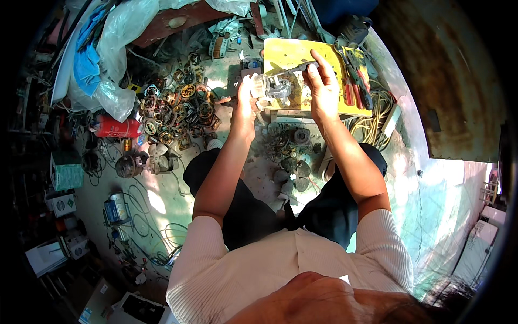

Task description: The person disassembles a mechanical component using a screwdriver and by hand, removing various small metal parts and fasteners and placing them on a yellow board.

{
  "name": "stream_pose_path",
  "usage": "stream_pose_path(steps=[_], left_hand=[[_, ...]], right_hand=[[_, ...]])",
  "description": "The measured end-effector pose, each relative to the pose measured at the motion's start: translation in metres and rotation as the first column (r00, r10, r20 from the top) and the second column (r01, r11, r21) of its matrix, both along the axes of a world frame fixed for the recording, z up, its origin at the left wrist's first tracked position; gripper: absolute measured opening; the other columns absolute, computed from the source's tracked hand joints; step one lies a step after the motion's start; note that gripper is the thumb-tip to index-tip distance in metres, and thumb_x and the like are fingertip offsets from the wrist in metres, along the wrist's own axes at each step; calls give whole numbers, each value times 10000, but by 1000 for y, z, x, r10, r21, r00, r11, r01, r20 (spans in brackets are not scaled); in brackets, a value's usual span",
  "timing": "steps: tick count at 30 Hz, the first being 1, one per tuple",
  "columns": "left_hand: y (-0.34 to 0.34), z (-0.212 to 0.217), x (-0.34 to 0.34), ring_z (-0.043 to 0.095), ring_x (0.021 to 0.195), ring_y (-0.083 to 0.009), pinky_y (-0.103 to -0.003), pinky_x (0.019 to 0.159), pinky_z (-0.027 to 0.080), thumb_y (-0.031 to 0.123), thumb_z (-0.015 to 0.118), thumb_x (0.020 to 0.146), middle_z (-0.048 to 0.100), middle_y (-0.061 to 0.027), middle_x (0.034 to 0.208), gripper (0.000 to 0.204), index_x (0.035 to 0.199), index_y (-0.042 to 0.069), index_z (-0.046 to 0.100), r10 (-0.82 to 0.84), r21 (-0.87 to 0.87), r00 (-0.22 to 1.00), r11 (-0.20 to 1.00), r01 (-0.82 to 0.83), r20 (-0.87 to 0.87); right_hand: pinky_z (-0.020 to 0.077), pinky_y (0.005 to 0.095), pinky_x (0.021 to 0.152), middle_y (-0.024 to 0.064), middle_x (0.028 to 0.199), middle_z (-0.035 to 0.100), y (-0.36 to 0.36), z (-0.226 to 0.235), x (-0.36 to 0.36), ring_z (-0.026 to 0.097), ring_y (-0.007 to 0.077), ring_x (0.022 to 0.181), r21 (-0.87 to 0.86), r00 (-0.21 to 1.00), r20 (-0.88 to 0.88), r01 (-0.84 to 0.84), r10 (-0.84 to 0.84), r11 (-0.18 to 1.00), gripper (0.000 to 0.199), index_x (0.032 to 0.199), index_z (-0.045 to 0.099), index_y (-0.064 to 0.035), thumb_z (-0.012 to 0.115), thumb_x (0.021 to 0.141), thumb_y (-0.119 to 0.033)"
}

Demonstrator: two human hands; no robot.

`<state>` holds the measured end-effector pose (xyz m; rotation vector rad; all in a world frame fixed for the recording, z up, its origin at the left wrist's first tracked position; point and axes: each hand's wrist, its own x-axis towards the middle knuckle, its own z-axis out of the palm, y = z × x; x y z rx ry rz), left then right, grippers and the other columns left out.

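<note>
My left hand (245, 110) is closed around the left end of a part with a clear, cup-like body (259, 86). A grey metal piece (279, 88) with small prongs sits at its right side; whether the two are joined I cannot tell. In my right hand (324, 92) is a screwdriver (303, 67), its dark handle between thumb and fingers. The shaft points left toward the top of the part. Both hands are above a worn yellow board (280, 49). Pliers with red handles (349, 92) and other hand tools lie on the board's right side, beside my right hand.
Left of the board spreads a heap of motor parts and copper coils (178, 108). More parts (294, 140) lie between my feet. Coiled cable (380, 108) lies right of the board, near a rusty panel (442, 81). Plastic bags (127, 32) hang at upper left.
</note>
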<state>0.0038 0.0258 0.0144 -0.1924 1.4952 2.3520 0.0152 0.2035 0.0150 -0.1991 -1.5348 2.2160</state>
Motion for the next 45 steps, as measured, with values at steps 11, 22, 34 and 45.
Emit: stream_pose_path(steps=[11, 22, 34, 45], left_hand=[[-1, 2, -1, 621, 988, -134, -282, 766, 442, 550, 384, 983, 647, -12, 1139, 533, 1283, 132, 524, -1, 56, 1000, 998, 0, 25], [-2, 1, 0, 610, 1042, -175, -315, 914, 443, 602, 447, 935, 640, -58, 1170, 655, 1361, 106, 474, -30, 7, 998, 1000, 30, 50], [-3, 2, -2, 620, 965, -121, -276, 782, 469, 567, 416, 972, 640, 4, 1152, 522, 1254, 148, 549, 23, 42, 998, 999, -25, 52], [-2, 2, 2, 624, 1004, -152, -302, 864, 458, 599, 438, 947, 635, -31, 1168, 605, 1301, 113, 512, -23, 10, 997, 1000, 22, 72]], right_hand=[[486, 288, 959, 121, 1286, 583, 5, 3, -1, 583, 181, 1147, -113, 997, 2, -77, 78, 991, 396, 1346, 524, -27, 588, 974, -147], [507, 299, 914, 45, 1118, 610, 5, 6, 0, 600, 120, 988, -147, 996, -34, -87, 83, 985, 454, 1360, 524, -93, 657, 935, -183], [489, 284, 936, 72, 1198, 608, -1, 9, 2, 598, 123, 1019, -108, 995, -39, -91, 87, 990, 421, 1377, 498, -62, 586, 971, -128], [491, 277, 914, 54, 1181, 620, 0, 12, 3, 592, 104, 962, -55, 998, 50, -30, 33, 998, 395, 1368, 515, -94, 574, 983, -160]])
